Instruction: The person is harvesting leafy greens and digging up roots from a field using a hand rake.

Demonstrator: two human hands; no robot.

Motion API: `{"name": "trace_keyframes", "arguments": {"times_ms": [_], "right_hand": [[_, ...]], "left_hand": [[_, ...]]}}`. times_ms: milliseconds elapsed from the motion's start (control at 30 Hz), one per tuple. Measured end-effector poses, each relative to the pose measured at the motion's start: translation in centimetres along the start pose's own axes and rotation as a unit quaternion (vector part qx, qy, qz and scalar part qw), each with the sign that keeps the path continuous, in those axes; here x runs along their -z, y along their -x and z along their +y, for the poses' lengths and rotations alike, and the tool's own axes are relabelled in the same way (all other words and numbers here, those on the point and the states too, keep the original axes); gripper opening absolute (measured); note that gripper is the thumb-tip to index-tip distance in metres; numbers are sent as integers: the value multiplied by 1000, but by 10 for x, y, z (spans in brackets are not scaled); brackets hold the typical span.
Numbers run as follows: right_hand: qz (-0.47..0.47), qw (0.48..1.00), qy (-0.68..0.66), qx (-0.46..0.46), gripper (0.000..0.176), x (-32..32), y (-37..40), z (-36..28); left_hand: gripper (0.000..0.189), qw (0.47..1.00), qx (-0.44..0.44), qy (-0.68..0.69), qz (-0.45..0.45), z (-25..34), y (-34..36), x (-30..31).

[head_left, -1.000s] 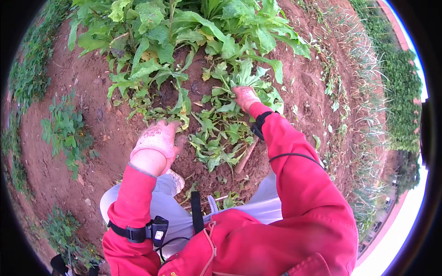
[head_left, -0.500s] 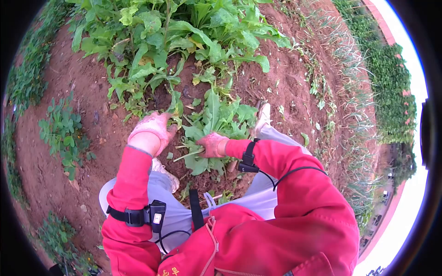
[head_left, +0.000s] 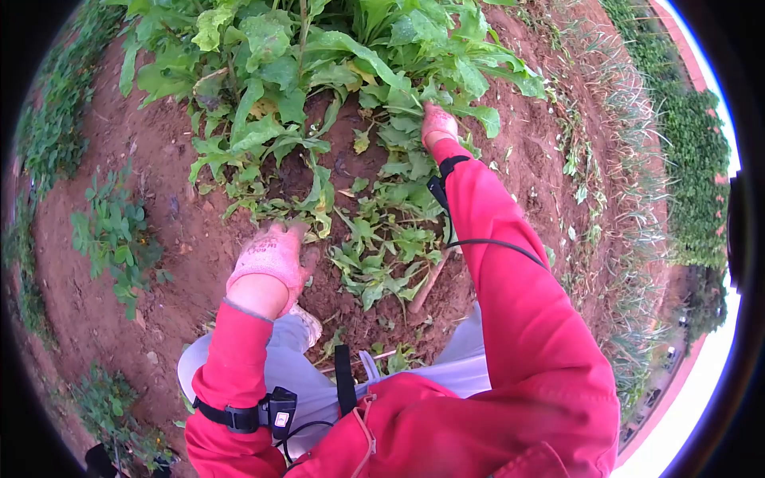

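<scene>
My left hand (head_left: 269,259), in a pink glove with dark print, hovers low over the soil beside the small leaves at the plants' base. Its thumb stands apart from the fingers and nothing shows in it. My right hand (head_left: 440,127), gloved too, reaches far forward to the right edge of the leafy green plants (head_left: 275,76). Leaves hide its fingertips, so I cannot tell what they grip. Broad leaves (head_left: 406,163) hang or lie just left of that hand. Between my hands, loose cut greens (head_left: 374,255) lie on the ground.
A wooden handle (head_left: 430,283) sticks out from beneath the greens near my right leg. My shoe (head_left: 307,325) rests on reddish soil (head_left: 191,263). Low bushy plants (head_left: 115,239) grow at left, and a row of thin grassy stalks (head_left: 629,183) runs along the right.
My right hand has gone from the bunch of leaves between my legs forward to the tall plants. The large leaves there are gone from that spot, exposing smaller greens. My left hand has shifted slightly nearer me.
</scene>
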State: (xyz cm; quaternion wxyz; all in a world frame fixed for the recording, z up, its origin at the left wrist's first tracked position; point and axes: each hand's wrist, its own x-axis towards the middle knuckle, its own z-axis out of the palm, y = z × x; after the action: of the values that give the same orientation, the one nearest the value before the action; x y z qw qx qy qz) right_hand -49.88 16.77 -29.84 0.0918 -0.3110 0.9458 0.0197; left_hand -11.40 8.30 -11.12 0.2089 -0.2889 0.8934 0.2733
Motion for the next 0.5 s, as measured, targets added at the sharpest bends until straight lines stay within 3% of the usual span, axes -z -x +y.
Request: {"name": "trace_keyframes", "arguments": {"times_ms": [167, 300, 333, 433, 500], "right_hand": [[17, 999, -9, -40, 41, -12, -36, 12], [-89, 990, 34, -107, 35, -32, -53, 33], [-104, 989, 68, -75, 27, -35, -47, 36], [-181, 977, 100, -54, 28, -33, -30, 39], [-129, 989, 73, -19, 26, -49, -25, 47]], "left_hand": [[41, 1000, -3, 13, 6, 0, -3, -3], [41, 1000, 1, 21, -6, 0, -5, -3], [41, 1000, 2, 23, -8, 1, -5, -2], [41, 1000, -6, 10, 0, 3, -8, -3], [42, 1000, -1, 13, -19, 8, -8, 0]]}}
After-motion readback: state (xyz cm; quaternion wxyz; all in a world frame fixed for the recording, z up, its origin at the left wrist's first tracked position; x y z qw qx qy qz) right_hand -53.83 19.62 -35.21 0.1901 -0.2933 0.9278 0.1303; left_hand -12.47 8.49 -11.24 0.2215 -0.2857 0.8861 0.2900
